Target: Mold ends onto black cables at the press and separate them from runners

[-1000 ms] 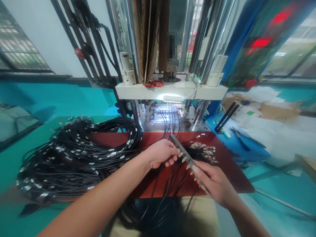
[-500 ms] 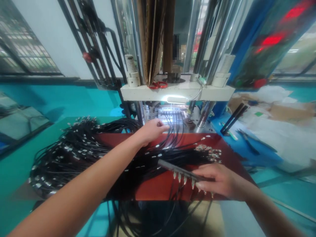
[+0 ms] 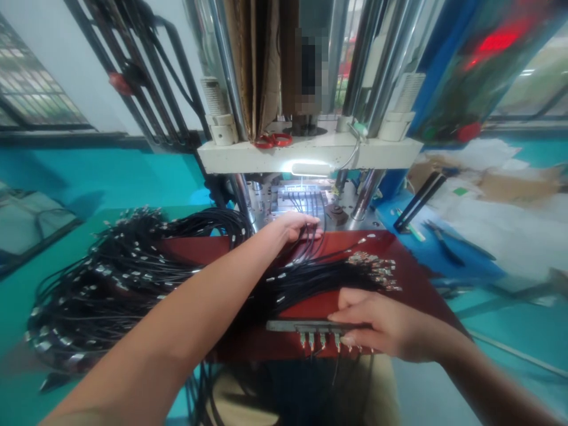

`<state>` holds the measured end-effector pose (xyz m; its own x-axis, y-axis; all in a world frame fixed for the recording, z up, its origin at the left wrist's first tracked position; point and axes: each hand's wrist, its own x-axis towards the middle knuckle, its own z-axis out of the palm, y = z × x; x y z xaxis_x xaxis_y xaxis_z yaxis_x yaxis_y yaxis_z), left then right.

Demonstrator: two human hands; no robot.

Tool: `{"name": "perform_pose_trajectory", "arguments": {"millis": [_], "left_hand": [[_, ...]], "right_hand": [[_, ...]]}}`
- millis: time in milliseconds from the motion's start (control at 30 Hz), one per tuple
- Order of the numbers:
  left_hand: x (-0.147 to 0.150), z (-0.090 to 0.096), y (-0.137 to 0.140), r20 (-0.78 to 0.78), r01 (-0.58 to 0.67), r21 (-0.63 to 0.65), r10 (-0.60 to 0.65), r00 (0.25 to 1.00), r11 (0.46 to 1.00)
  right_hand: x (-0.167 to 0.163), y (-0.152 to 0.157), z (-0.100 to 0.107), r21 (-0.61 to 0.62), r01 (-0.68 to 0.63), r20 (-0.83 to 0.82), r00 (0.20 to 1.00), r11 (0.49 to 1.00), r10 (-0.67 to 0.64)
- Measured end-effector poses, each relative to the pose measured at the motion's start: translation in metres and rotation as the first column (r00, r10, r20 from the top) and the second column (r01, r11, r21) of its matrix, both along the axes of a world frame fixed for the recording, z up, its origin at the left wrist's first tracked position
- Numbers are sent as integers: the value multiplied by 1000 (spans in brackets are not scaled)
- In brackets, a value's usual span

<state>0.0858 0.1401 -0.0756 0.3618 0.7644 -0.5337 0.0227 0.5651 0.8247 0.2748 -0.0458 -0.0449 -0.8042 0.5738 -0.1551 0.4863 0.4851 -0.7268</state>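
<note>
My left hand (image 3: 298,228) reaches forward to the lit mould (image 3: 286,204) in the press. Its fingers are closed around several thin black cables (image 3: 323,219) that run out of the mould's front. Between thumb and fingers, my right hand (image 3: 377,322) grips a dark flat bar (image 3: 295,326) near the table's front edge. Small metal connectors (image 3: 323,340) stick out along the bar's near side, with cables hanging down from them. Behind the bar lies a bundle of black cables (image 3: 310,281) with metal ends toward the right.
A large heap of black cables (image 3: 97,278) covers the left of the red-brown table (image 3: 412,296). The white press plate (image 3: 373,155) spans above the mould, with red-handled scissors (image 3: 279,140) on it. Pliers (image 3: 444,242) lie on a blue surface at right, beside white bags (image 3: 523,219).
My left hand has moved slightly right and closed around the cables at the mould. My right hand has brought the bar nearer and turned it level.
</note>
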Motion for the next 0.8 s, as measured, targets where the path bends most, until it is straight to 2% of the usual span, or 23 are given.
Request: {"name": "perform_pose_trajectory", "arguments": {"millis": [167, 400, 500, 533, 600, 667, 733, 800], "left_hand": [[-4, -8, 1, 85, 39, -70, -33, 996, 997], [-5, -14, 0, 119, 35, -111, -22, 993, 993], [-7, -14, 0, 140, 62, -125, -44, 989, 990], [-8, -13, 0, 150, 76, -132, -56, 987, 988], [-9, -12, 0, 175, 107, -147, -81, 981, 983], [-10, -13, 0, 202, 135, -155, -102, 974, 979], [-12, -14, 1, 226, 152, -154, -114, 967, 976], [-13, -17, 1, 239, 158, -148, -120, 964, 976]], "right_hand": [[-1, 0, -3, 26, 64, 16, 998, 998, -65], [4, -7, -2, 12, 124, 22, 992, 992, -124], [10, 5, 9, 154, 183, 28, 982, 971, -189], [12, 16, 13, 233, 224, 12, 972, 946, -233], [13, 53, 19, 397, 310, -36, 946, 864, -323], [10, 105, 21, 539, 381, -68, 909, 751, -412], [2, 161, 18, 627, 409, -1, 852, 663, -524], [-11, 211, 10, 642, 439, 0, 820, 629, -572]]}}
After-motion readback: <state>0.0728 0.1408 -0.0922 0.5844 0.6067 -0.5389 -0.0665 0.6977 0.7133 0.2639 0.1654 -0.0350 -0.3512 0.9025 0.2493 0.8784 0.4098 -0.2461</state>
